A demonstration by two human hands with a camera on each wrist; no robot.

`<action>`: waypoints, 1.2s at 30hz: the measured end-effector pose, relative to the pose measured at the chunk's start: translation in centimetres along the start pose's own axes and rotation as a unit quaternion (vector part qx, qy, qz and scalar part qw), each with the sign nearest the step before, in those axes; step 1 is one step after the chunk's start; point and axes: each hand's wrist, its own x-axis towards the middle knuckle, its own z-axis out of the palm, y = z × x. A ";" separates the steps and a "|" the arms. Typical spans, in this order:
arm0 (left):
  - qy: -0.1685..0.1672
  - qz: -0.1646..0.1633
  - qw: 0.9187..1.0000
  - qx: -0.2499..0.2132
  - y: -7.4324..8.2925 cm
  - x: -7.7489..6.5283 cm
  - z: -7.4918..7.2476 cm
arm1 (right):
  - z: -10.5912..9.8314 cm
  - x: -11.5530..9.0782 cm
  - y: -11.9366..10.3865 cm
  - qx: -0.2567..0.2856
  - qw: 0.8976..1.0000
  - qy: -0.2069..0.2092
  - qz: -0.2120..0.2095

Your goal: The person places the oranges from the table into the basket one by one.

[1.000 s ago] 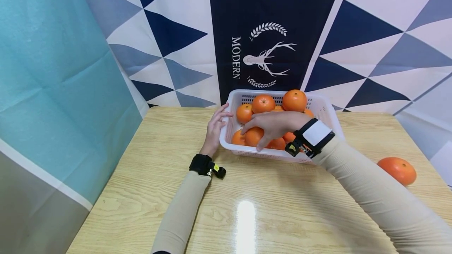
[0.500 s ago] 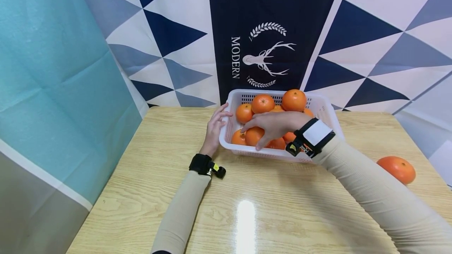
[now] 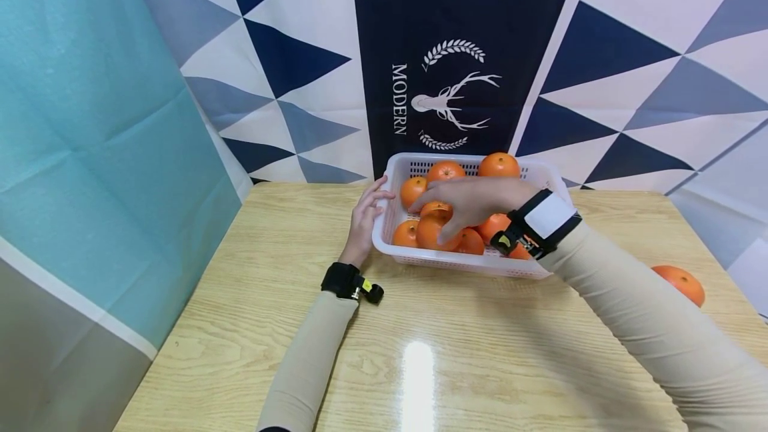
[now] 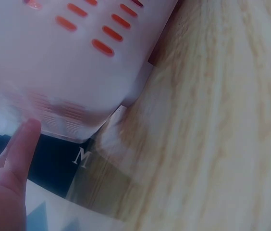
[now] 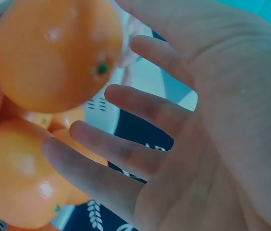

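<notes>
A white plastic basket (image 3: 474,261) holding several oranges stands at the back of the wooden table. My left hand (image 3: 362,222) rests on its left rim with fingers extended. In the left wrist view, one finger (image 4: 25,149) touches the basket's outer wall. Over the basket's front left, my right hand (image 3: 471,200) hovers above a large orange (image 3: 431,232) with fingers spread. The right wrist view shows these fingers (image 5: 140,108) nearly straight and not closed round this orange (image 5: 56,53); whether the thumb touches it is hard to tell.
A single orange (image 3: 681,284) lies on the table (image 3: 480,359) at the right, partly behind the right sleeve. A patterned cloth (image 3: 450,99) hangs directly behind the basket, and a teal curtain (image 3: 90,125) borders the left side.
My right hand has risen slightly and shifted a little right, away from the large orange it was holding, uncovering more of it. The left hand stays on the rim.
</notes>
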 end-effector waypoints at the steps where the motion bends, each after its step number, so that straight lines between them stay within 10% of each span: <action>1: -0.001 0.000 1.000 0.000 -0.1 0.0 0.0 | -0.2 -0.1 0.0 -0.004 1.000 0.004 -0.001; 18: -0.001 0.004 1.000 0.018 0.2 -0.1 0.1 | -0.3 -3.9 2.0 -0.026 0.997 0.070 -0.015; 36: 0.000 0.000 1.000 0.015 0.1 -0.1 0.0 | 1.1 -10.2 9.4 -0.031 0.990 0.135 0.041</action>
